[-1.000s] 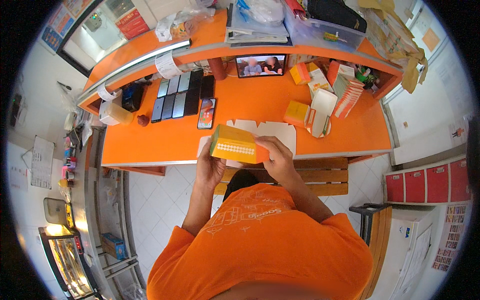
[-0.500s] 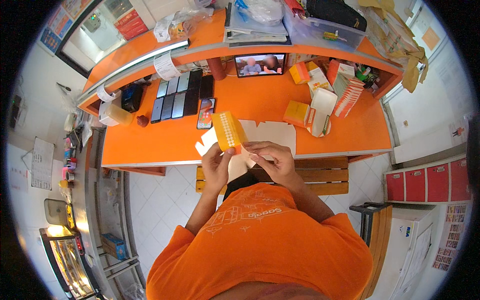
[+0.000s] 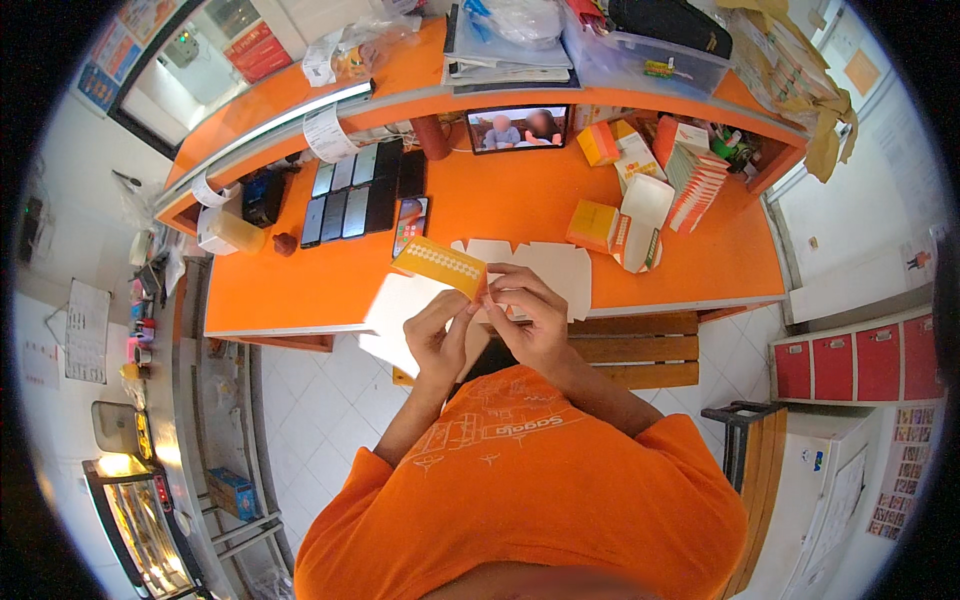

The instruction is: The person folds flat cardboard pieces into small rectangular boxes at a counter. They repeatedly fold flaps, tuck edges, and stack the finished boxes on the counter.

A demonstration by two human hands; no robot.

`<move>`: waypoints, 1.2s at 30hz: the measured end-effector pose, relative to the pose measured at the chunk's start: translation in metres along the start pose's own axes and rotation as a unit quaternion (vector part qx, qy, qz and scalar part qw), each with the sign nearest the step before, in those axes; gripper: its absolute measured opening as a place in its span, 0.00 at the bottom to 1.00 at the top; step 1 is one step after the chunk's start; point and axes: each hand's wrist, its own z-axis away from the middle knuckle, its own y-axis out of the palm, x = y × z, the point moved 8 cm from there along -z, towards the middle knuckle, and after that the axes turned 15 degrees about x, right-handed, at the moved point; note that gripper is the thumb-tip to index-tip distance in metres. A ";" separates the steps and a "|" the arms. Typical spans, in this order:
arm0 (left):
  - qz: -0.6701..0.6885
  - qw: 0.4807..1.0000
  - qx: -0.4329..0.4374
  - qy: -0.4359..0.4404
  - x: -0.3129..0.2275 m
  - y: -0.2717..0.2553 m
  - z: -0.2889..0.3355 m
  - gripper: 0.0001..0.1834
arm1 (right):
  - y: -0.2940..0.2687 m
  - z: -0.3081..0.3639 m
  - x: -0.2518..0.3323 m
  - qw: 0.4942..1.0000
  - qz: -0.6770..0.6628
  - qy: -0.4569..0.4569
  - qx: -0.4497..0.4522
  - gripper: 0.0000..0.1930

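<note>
A partly folded yellow-and-white cardboard carton is held up over the desk's front edge. Its yellow panel carries a white pattern, and a white panel spreads out to the left. My left hand pinches the lower edge of the yellow side. Close beside it, my right hand grips the carton's corner with thumb and fingers. Behind my right hand lie flat white card blanks. My fingers partly cover the fold between the hands.
On the orange desk, several phones lie at left and a tablet leans at the back. Folded yellow boxes and an open white carton stand at right. A slatted bench is below the edge.
The carton has turned, its yellow panel now leaning left and lying flatter, with the white panel swung out leftward. My hands have come closer together at its corner.
</note>
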 end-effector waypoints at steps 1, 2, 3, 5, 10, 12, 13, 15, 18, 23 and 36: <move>0.016 1.000 0.004 0.000 0.003 -0.001 -0.001 0.05 | 0.002 0.000 -0.003 1.000 0.002 0.000 0.021 0.06; 0.034 0.999 0.004 -0.017 0.007 -0.001 -0.001 0.05 | 0.003 0.002 -0.010 0.999 -0.010 0.027 0.032 0.07; 0.051 0.998 0.004 -0.033 0.012 -0.001 0.000 0.05 | 0.004 0.003 -0.016 0.997 -0.022 0.053 0.043 0.08; 0.083 0.994 0.003 -0.064 0.020 -0.001 0.000 0.05 | 0.006 0.007 -0.025 0.992 -0.082 0.084 0.037 0.11; 0.142 0.984 -0.025 -0.104 0.036 0.006 0.008 0.06 | 0.007 0.015 -0.021 0.985 -0.158 0.070 0.007 0.14; 0.167 0.981 -0.033 -0.089 0.039 0.007 0.010 0.07 | 0.009 0.013 -0.010 0.996 -0.066 0.035 0.048 0.15; 0.187 0.978 -0.043 -0.083 0.041 0.008 0.011 0.07 | 0.011 0.011 -0.007 0.997 -0.022 0.029 0.073 0.15; 0.216 0.971 -0.047 -0.086 0.046 0.008 0.012 0.08 | 0.008 0.010 -0.001 0.998 -0.007 0.000 0.064 0.15; 0.266 0.959 -0.028 -0.095 0.046 0.016 0.012 0.12 | 0.007 0.007 0.001 0.997 0.002 -0.013 0.078 0.14; 0.287 0.954 0.088 -0.028 0.012 0.041 0.001 0.20 | -0.014 0.009 -0.005 0.999 -0.024 -0.036 0.006 0.11; 0.077 0.958 0.274 -0.028 -0.005 0.030 0.003 0.12 | -0.020 0.010 -0.009 0.999 0.026 0.022 0.037 0.26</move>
